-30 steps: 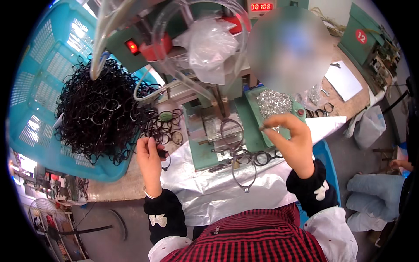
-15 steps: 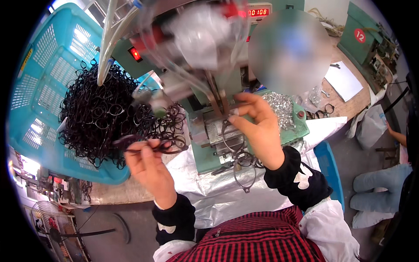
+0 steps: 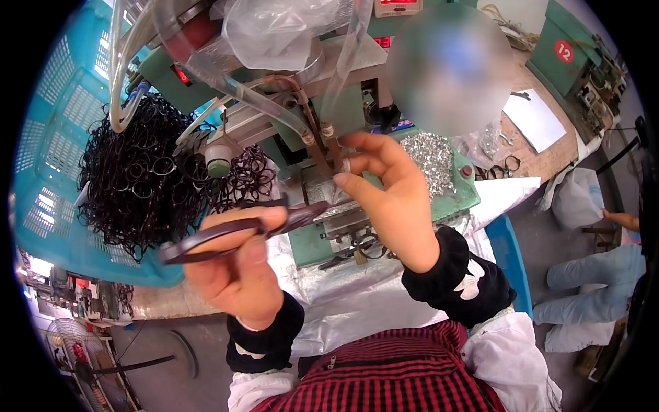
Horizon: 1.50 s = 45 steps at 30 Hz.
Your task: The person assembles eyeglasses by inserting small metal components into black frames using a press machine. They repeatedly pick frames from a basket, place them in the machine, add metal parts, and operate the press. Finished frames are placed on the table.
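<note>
My left hand (image 3: 237, 278) is closed on a dark plum eyeglass frame (image 3: 214, 237), tilted and slightly blurred, held in front of the pile. Its right end reaches toward the green bench machine (image 3: 309, 248). My right hand (image 3: 395, 196) is at the machine's metal fixture (image 3: 338, 218), just beside two brown tool tips (image 3: 321, 152) that come down on clear hoses. Thumb and forefinger are brought together there; anything small between them cannot be made out. A heap of tiny silvery metal parts (image 3: 429, 161) lies behind that hand.
A blue plastic basket (image 3: 51, 172) at left holds a large pile of dark eyeglass frames (image 3: 137, 178). Clear hoses (image 3: 206, 65) and a green-tipped knob (image 3: 219, 165) hang over the machine. Silver sheeting (image 3: 329, 295) covers the table front. Another person's legs (image 3: 590, 281) show at right.
My left hand has lifted its eyeglass frame and swung it toward the machine. The frame hanging below my right hand is gone from there. My view has shifted slightly.
</note>
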Each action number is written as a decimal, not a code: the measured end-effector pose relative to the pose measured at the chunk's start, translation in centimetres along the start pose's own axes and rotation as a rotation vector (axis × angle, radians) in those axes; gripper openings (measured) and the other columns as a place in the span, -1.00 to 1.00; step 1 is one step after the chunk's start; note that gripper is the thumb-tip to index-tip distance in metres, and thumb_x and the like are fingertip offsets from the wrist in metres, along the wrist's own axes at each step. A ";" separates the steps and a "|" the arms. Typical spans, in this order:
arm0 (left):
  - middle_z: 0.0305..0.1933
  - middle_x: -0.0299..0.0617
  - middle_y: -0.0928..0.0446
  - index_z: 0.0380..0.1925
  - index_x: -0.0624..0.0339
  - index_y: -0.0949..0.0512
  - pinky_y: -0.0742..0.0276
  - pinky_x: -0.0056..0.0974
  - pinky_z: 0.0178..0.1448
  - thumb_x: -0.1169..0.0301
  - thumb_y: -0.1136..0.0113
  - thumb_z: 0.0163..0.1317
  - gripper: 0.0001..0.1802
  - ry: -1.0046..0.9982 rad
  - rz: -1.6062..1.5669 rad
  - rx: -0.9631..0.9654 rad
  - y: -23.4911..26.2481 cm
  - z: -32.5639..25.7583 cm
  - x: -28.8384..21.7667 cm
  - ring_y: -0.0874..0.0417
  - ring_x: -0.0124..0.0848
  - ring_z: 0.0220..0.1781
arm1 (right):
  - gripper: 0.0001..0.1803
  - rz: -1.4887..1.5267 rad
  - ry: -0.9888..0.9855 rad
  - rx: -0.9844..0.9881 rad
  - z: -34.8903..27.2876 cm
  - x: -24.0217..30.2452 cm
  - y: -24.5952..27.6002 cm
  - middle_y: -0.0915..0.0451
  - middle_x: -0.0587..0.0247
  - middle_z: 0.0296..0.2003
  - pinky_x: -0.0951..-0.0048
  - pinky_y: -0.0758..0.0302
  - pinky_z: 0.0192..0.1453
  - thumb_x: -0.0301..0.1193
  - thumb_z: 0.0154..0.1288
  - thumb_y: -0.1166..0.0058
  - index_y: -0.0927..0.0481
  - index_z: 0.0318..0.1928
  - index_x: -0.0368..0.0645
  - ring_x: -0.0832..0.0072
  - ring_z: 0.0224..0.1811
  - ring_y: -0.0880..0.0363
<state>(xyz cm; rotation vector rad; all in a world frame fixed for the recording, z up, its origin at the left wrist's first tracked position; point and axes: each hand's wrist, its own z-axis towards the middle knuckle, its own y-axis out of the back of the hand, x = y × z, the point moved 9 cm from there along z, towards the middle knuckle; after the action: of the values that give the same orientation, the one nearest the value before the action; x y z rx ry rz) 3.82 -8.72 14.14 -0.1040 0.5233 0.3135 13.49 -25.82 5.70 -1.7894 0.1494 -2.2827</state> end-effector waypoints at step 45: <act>-0.05 -0.17 -0.73 -0.28 0.14 -0.67 -0.59 -0.24 -0.27 0.53 -0.30 0.03 -0.80 -0.475 0.368 0.453 -6.0 -5.0 -1.3 -0.64 -0.22 -0.34 | -0.65 -0.222 0.173 -0.453 -0.8 -3.5 19.3 -0.62 0.14 0.05 0.45 -0.48 0.10 -0.59 0.37 -0.05 -0.52 0.15 -0.23 0.37 0.08 -0.63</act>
<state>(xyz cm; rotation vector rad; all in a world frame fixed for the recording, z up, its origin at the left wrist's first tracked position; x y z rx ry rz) 2.36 -15.66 10.62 0.5023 0.1271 0.5521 15.80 -43.66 -2.11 -1.8831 0.5654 -2.7341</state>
